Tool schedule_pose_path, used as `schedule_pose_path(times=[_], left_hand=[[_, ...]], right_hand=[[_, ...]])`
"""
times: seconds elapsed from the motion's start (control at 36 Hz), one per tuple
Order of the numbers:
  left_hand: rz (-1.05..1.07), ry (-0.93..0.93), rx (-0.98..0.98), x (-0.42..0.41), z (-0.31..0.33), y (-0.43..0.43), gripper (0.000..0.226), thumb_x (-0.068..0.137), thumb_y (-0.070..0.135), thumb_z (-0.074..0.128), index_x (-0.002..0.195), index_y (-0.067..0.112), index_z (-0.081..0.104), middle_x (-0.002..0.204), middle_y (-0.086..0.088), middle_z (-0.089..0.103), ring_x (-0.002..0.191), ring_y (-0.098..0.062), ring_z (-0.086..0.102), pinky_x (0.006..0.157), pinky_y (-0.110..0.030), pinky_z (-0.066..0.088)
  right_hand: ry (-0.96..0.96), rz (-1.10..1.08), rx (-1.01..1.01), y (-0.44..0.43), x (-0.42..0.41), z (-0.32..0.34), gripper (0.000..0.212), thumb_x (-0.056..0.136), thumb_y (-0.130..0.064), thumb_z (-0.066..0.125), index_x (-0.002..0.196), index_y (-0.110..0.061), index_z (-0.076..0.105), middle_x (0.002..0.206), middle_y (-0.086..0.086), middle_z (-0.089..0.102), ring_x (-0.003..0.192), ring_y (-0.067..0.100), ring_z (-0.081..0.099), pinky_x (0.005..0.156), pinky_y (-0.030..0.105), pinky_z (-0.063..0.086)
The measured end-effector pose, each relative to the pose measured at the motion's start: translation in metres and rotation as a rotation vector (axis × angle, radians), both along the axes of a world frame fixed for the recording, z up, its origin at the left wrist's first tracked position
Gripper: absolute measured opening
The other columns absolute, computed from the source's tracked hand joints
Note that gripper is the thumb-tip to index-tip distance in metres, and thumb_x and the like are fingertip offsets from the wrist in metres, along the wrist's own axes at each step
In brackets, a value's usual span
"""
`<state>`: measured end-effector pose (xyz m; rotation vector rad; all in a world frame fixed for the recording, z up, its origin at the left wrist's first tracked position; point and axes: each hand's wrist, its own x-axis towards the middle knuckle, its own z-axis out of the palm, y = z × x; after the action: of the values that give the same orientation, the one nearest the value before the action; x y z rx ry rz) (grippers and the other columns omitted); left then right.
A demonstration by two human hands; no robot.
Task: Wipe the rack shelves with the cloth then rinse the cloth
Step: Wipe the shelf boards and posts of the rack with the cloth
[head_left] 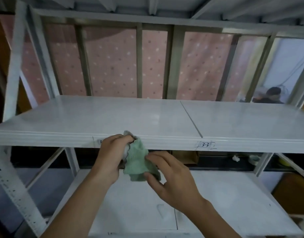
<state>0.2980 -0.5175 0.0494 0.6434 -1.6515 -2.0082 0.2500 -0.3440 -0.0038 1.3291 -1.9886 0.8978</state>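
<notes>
At the shelf (147, 117) edge, both hands' grip bunches the cloth (139, 160).

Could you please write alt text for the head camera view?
Two hands hold a green cloth at the front edge of a white rack shelf; the left hand grips it, the right hand pinches its lower part.

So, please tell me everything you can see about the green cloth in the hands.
The light green cloth of soft, terry-like fabric is crumpled and hangs loosely in front of the front edge of the white metal rack shelf. A paler, whitish side shows along its left fold. The left hand bunches its upper part in a closed grip at the shelf edge. The right hand pinches its lower right corner with thumb and fingers. Whether it is wet or dry cannot be told.
</notes>
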Motion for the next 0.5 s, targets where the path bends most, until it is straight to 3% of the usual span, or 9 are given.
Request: schedule_pose_path(times=[0.11, 0.22, 0.31, 0.39, 0.44, 0.5], left_hand=[[-0.074, -0.013, -0.044, -0.015, -0.004, 0.025, 0.008, 0.087, 0.010, 0.070, 0.082, 0.011, 0.064, 0.072, -0.011, 0.054, 0.062, -0.022, 0.055, 0.057, -0.028, 0.040], [-0.173, -0.030, -0.036, -0.032, -0.009, 0.049, 0.012, 0.090, 0.011, 0.070, 0.078, 0.010, 0.067, 0.065, -0.009, 0.060, 0.056, -0.022, 0.058, 0.052, -0.025, 0.044], [-0.247, -0.047, 0.017, -0.043, -0.010, 0.066, 0.023, 0.091, 0.011, 0.067, 0.068, 0.016, 0.065, 0.065, -0.009, 0.059, 0.059, -0.024, 0.057, 0.062, -0.030, 0.047], [-0.305, -0.051, 0.061, -0.054, -0.008, 0.085, 0.018, 0.092, 0.013, 0.067, 0.074, 0.014, 0.069, 0.073, -0.015, 0.063, 0.072, -0.029, 0.064, 0.074, -0.044, 0.054], [-0.352, -0.054, 0.092, -0.064, -0.007, 0.101, 0.015, 0.093, 0.013, 0.067, 0.078, 0.011, 0.070, 0.075, -0.017, 0.067, 0.075, -0.032, 0.067, 0.079, -0.050, 0.058], [-0.411, -0.058, 0.117, -0.074, -0.008, 0.121, 0.017, 0.093, 0.013, 0.067, 0.076, 0.012, 0.070, 0.071, -0.017, 0.067, 0.071, -0.031, 0.067, 0.081, -0.053, 0.058]], right_hand=[[-0.033, -0.036, -0.028, 0.028, -0.003, -0.007, 0.021, 0.097, -0.027, 0.060, 0.115, -0.017, 0.066, 0.113, -0.009, 0.065, 0.090, 0.008, 0.064, 0.068, 0.022, 0.054], [-0.126, -0.109, -0.141, 0.058, -0.004, -0.008, 0.019, 0.098, -0.026, 0.058, 0.113, -0.016, 0.066, 0.108, -0.011, 0.066, 0.084, 0.008, 0.064, 0.059, 0.030, 0.053], [-0.140, -0.115, -0.021, 0.082, 0.003, -0.004, 0.050, 0.090, -0.051, 0.064, 0.127, -0.017, 0.060, 0.127, -0.010, 0.060, 0.108, 0.009, 0.061, 0.080, 0.029, 0.055], [0.046, -0.278, 0.199, 0.101, 0.006, -0.007, 0.078, 0.078, -0.067, 0.068, 0.138, -0.021, 0.049, 0.143, -0.003, 0.050, 0.126, 0.014, 0.052, 0.099, 0.031, 0.046], [0.136, -0.403, 0.239, 0.114, 0.005, -0.011, 0.076, 0.079, -0.060, 0.070, 0.138, -0.020, 0.045, 0.143, 0.002, 0.050, 0.124, 0.019, 0.053, 0.098, 0.034, 0.047], [0.185, -0.483, 0.150, 0.129, 0.005, -0.012, 0.057, 0.086, -0.048, 0.069, 0.131, -0.015, 0.054, 0.135, 0.005, 0.056, 0.118, 0.021, 0.057, 0.093, 0.034, 0.049]])
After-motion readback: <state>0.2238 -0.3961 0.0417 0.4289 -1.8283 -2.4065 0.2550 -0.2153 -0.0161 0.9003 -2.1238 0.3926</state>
